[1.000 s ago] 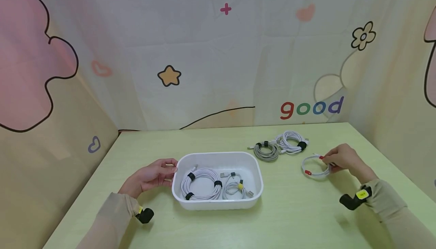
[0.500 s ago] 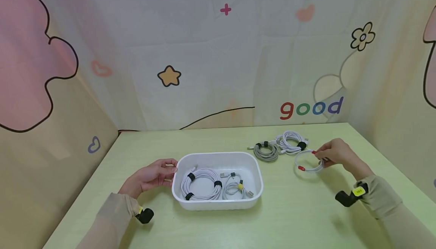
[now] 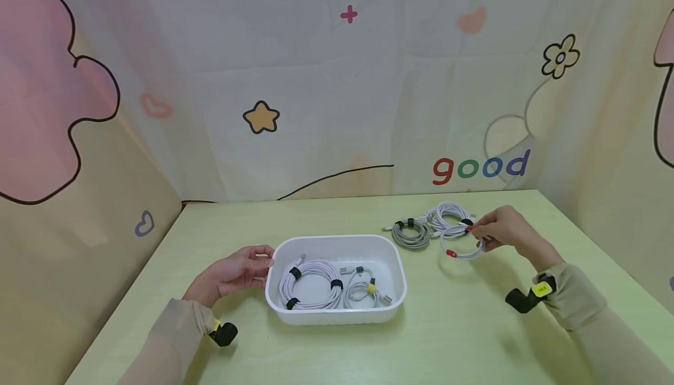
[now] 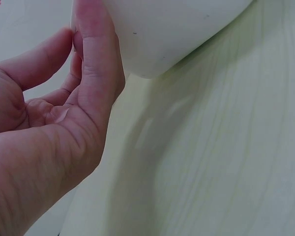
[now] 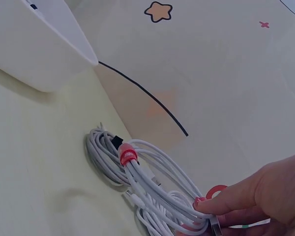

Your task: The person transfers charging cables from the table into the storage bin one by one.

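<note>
Currently, right hand (image 3: pixel 504 228) pinches red-strapped cable coil (image 5: pixel 158 189); best raised clear of far white coil (image 3: pixel 437 215). Left hand (image 3: pixel 239 269) touches white bin (image 3: pixel 337 317) at left; cannot tell if pinching.

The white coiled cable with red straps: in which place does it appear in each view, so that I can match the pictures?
Head: the red-strapped white cable is right of centre, pinched by the right hand.
Left wrist: not in this picture.
Right wrist: lower centre.
Shared landmark: the white plastic box, lower middle in head, top in left wrist, upper left in right wrist.
</note>
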Available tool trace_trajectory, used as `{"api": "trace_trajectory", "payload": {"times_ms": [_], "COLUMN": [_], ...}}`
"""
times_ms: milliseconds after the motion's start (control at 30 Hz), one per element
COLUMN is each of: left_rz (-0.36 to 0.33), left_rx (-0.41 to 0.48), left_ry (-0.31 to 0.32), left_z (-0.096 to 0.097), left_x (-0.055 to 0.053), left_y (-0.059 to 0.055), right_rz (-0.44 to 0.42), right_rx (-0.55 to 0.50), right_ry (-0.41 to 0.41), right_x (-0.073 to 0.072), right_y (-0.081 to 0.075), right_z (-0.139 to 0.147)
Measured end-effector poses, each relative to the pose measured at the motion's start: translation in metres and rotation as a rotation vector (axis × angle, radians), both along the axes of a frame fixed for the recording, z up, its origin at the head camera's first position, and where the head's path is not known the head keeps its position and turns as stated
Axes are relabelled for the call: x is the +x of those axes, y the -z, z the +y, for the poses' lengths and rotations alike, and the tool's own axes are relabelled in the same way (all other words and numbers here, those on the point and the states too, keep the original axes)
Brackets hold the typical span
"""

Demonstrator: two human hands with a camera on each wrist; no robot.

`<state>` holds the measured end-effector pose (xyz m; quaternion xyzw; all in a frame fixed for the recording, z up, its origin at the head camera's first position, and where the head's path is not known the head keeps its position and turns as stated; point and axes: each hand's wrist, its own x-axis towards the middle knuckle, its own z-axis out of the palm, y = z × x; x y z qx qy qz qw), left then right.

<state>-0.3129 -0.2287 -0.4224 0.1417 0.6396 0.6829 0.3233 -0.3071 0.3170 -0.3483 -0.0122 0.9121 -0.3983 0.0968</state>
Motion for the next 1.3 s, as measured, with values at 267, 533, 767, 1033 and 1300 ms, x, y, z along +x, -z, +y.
{"api": "trace_trajectory", "payload": {"times_ms": [267, 533, 767, 1033, 1300], "left_rz": [-0.009, -0.013, -0.007, -0.019, -0.016], "left_rx": [0.018, 0.012, 0.009, 0.037, 0.025], "left_ry": [0.010, 0.009, 0.009, 0.023, 0.013], "left_z": [0.001, 0.000, 0.001, 0.001, 0.000], "left_x": [0.001, 0.001, 0.002, 0.001, 0.001], "left_y": [-0.002, -0.002, -0.003, -0.003, -0.002], "right_rz": [0.004, 0.017, 0.022, 0.018, 0.028], "right_rx": [-0.012, -0.019, -0.024, -0.032, -0.026], "right_ry": [-0.014, -0.037, -0.050, -0.049, -0.066], "right_x": [-0.002, -0.005, -0.006, -0.006, -0.007], "right_y": [-0.008, -0.012, -0.018, -0.023, -0.023], "right_z": [-0.016, -0.036, -0.052, -0.071, -0.088]}}
